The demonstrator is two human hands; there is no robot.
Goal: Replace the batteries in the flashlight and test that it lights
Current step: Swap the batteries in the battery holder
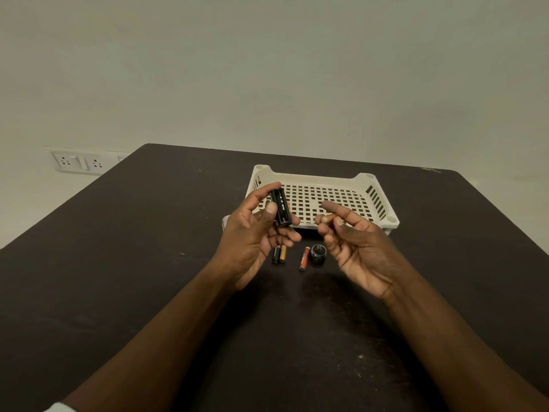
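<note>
At frame centre, the black ribbed battery holder point(280, 207) stands nearly upright, clamped between the left hand point(252, 233)'s thumb and fingers, while the right hand point(353, 242) pinches 1 copper-toned battery point(328, 218) at its fingertips, just right of the holder.

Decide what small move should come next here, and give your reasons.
Probably bring the right hand across and seat its battery in the black battery holder held by the left hand. The holder's slots face up, and the two hands are apart.
</note>
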